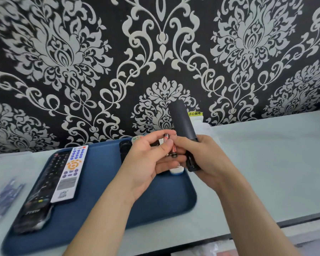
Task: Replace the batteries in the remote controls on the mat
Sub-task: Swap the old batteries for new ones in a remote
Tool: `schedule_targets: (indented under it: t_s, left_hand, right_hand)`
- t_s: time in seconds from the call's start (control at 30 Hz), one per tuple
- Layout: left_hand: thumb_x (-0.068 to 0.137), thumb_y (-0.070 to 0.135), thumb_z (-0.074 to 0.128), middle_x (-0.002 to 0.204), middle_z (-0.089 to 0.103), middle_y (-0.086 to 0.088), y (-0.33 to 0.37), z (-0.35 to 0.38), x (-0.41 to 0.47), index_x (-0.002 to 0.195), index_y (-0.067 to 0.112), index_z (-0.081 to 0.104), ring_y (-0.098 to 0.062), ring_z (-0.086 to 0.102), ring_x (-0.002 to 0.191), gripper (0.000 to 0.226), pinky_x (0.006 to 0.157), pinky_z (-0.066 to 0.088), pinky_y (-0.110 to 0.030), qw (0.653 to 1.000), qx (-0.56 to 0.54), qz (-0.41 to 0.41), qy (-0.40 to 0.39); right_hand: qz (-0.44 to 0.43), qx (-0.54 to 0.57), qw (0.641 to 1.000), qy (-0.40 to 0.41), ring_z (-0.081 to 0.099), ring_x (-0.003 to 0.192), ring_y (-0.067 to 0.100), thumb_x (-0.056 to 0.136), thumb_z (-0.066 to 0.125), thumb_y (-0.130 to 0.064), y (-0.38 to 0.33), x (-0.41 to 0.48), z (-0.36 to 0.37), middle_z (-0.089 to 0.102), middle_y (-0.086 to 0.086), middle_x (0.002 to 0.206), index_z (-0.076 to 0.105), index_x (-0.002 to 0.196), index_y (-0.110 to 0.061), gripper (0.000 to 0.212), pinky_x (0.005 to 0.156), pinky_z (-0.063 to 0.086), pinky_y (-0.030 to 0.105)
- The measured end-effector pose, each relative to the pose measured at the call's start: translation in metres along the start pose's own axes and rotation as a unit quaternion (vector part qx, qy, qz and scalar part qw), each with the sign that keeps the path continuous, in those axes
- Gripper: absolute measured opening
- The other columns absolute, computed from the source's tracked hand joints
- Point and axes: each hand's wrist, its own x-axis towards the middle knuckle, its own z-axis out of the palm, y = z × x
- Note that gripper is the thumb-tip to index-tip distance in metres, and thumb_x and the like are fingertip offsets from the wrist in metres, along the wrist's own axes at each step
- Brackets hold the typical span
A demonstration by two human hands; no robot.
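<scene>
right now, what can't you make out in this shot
Head view only:
- white remote: mostly hidden under the left hand.
- black remote: battery bay dark, partly covered by the right hand.
- batteries: labels too small.
- bluish items: blurred, cut off by the left edge.

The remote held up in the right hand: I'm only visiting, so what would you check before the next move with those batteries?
1. Held remote gripped firmly by the right hand: ok.
2. Two batteries pinched in the left hand: ok.
3. Battery compartment open: cannot tell, fingers hide it.
4. Batteries turned the right way round: cannot tell, markings too blurred.
5. White remote and black remote lying on the blue mat, apart from both hands: ok.
</scene>
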Motion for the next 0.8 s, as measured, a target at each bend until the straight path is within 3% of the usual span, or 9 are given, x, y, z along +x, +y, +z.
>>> schedule_targets:
  t_s: [0.17, 0.27, 0.3, 0.37, 0.43, 0.5, 0.57, 0.7, 0.8]
  left_hand:
    - [0.096, 0.002, 0.040, 0.081, 0.072, -0.018, 0.010, -0.023, -0.006, 0.091, 0.008, 0.061, -0.026, 0.071, 0.068, 0.022, 0.055, 0.056, -0.024, 0.996, 0.003, 0.023, 0.086]
    - [0.085, -0.006, 0.037, 0.066, 0.063, -0.010, 0.013, -0.041, -0.009, 0.073, 0.009, 0.058, -0.015, 0.051, 0.051, 0.029, 0.043, 0.038, -0.018, 0.991, -0.028, 0.033, 0.124]
    - [0.084, -0.007, 0.041, 0.067, 0.059, -0.007, 0.014, -0.047, -0.011, 0.074, 0.009, 0.060, -0.011, 0.045, 0.050, 0.028, 0.043, 0.030, -0.017, 0.991, -0.004, 0.044, 0.123]
    - [0.086, -0.001, 0.057, 0.071, 0.058, 0.001, 0.016, -0.051, -0.017, 0.091, 0.014, 0.069, -0.005, 0.045, 0.050, 0.020, 0.046, 0.032, -0.013, 0.983, 0.124, 0.082, 0.106]
    - [0.080, 0.013, 0.073, 0.077, 0.060, 0.009, 0.017, -0.055, -0.021, 0.110, 0.030, 0.068, -0.003, 0.045, 0.054, 0.034, 0.056, 0.041, -0.013, 0.945, 0.286, 0.128, 0.094]
    - [0.077, 0.020, 0.078, 0.082, 0.061, 0.015, 0.015, -0.060, -0.021, 0.115, 0.039, 0.064, -0.007, 0.051, 0.063, 0.045, 0.066, 0.046, -0.016, 0.908, 0.373, 0.151, 0.118]
    - [0.076, 0.024, 0.078, 0.083, 0.063, 0.021, 0.016, -0.065, -0.022, 0.115, 0.041, 0.064, -0.002, 0.057, 0.073, 0.045, 0.076, 0.048, -0.015, 0.898, 0.388, 0.153, 0.139]
    - [0.072, 0.015, 0.079, 0.074, 0.062, 0.016, 0.022, -0.072, -0.025, 0.105, 0.035, 0.065, 0.001, 0.042, 0.049, 0.041, 0.057, 0.039, -0.014, 0.894, 0.397, 0.154, 0.136]
    - [0.071, 0.004, 0.077, 0.073, 0.065, 0.008, 0.024, -0.079, -0.025, 0.092, 0.030, 0.062, -0.003, 0.034, 0.044, 0.037, 0.051, 0.035, -0.016, 0.909, 0.349, 0.157, 0.162]
  right_hand:
    - [0.034, 0.096, 0.994, 0.029, 0.048, 0.053, 0.010, 0.088, 0.066, -0.015, 0.002, 0.007, 0.030, 0.055, 0.003, 0.062, 0.066, 0.075, -0.008, 0.016, 0.050, 0.040, 0.021]
    - [0.075, 0.156, 0.985, 0.025, 0.047, 0.054, 0.009, 0.087, 0.068, -0.016, 0.003, 0.011, 0.043, 0.055, 0.003, 0.065, 0.063, 0.081, -0.007, 0.012, 0.044, 0.041, 0.018]
    - [0.086, 0.159, 0.983, 0.018, 0.047, 0.055, 0.010, 0.087, 0.068, -0.017, 0.005, 0.012, 0.049, 0.055, 0.003, 0.067, 0.062, 0.082, -0.008, 0.012, 0.044, 0.041, 0.018]
    - [0.099, 0.153, 0.983, 0.005, 0.049, 0.059, 0.012, 0.086, 0.068, -0.017, 0.007, 0.013, 0.056, 0.058, 0.004, 0.071, 0.062, 0.084, -0.009, 0.010, 0.048, 0.041, 0.018]
    - [0.103, 0.134, 0.986, -0.005, 0.056, 0.069, 0.016, 0.087, 0.067, -0.018, 0.010, 0.015, 0.065, 0.066, 0.008, 0.081, 0.067, 0.082, -0.010, 0.009, 0.057, 0.043, 0.023]
    - [0.100, 0.119, 0.988, -0.007, 0.060, 0.068, 0.014, 0.090, 0.064, -0.018, 0.012, 0.017, 0.072, 0.070, 0.008, 0.086, 0.070, 0.081, -0.010, 0.013, 0.059, 0.044, 0.023]
    - [0.097, 0.111, 0.989, -0.011, 0.057, 0.064, 0.011, 0.090, 0.064, -0.018, 0.014, 0.018, 0.076, 0.067, 0.009, 0.088, 0.070, 0.088, -0.008, 0.011, 0.055, 0.043, 0.021]
    - [0.099, 0.091, 0.991, -0.022, 0.055, 0.056, 0.009, 0.091, 0.062, -0.018, 0.015, 0.020, 0.084, 0.069, 0.005, 0.078, 0.068, 0.087, -0.009, 0.012, 0.052, 0.041, 0.020]
    - [0.128, 0.130, 0.983, -0.034, 0.052, 0.054, 0.010, 0.095, 0.056, -0.034, 0.015, 0.021, 0.090, 0.067, 0.004, 0.074, 0.070, 0.082, -0.008, 0.032, 0.048, 0.043, 0.018]
